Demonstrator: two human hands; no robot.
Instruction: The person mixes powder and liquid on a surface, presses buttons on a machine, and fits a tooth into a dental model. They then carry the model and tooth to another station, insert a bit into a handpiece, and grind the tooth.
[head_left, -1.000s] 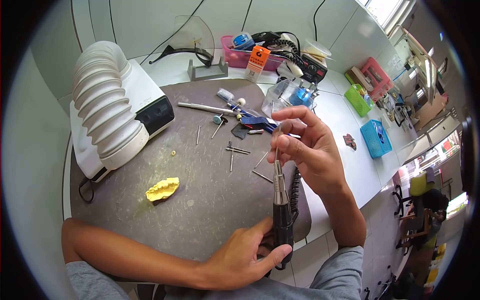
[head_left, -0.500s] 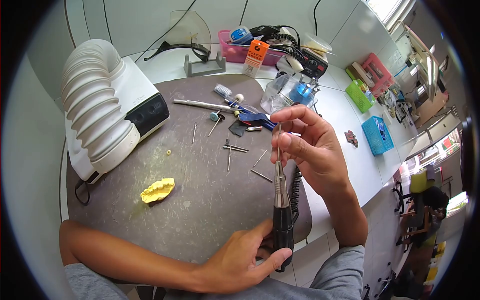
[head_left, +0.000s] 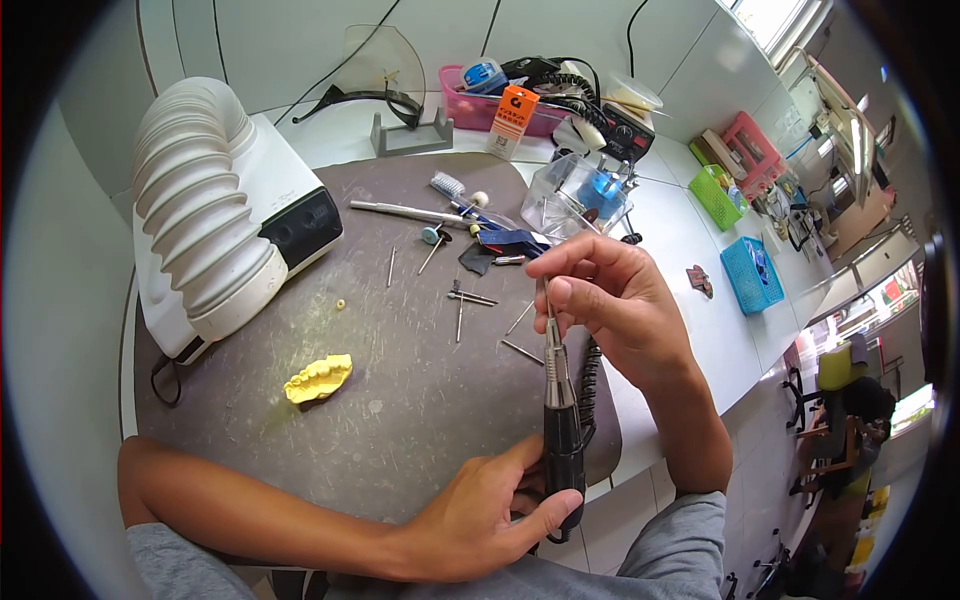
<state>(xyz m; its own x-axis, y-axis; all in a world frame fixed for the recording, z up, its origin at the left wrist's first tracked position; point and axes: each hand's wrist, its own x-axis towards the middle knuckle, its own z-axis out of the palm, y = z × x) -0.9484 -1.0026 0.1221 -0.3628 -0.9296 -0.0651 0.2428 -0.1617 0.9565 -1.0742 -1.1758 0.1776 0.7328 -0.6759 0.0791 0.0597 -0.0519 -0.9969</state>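
Note:
My left hand (head_left: 475, 520) is closed around the black lower body of a dental handpiece (head_left: 563, 440), held upright with its metal nose pointing up. At the top, my right hand (head_left: 615, 310) pinches a thin metal bur (head_left: 547, 298) between thumb and fingertips, right at the nose of the handpiece. The upper end of the bur is hidden by the fingers. A coiled cord (head_left: 590, 385) runs beside the handpiece. Left of my hands, a yellow dental model (head_left: 319, 380) lies on the grey mat (head_left: 400, 430), with a small yellowish crown-like piece (head_left: 341, 304) behind it.
Several loose burs (head_left: 470, 297), a metal-handled tool (head_left: 405, 211) and a brush (head_left: 447, 184) lie on the mat. A white dust extractor with a ribbed hose (head_left: 200, 215) stands at left. Behind are a clear container (head_left: 560, 195), an orange-and-white box (head_left: 511, 122) and a pink tray (head_left: 460, 108).
My right hand has moved slightly down and left, with the bur now lower against the handpiece nose. My left hand keeps its hold, and the view has shifted a little.

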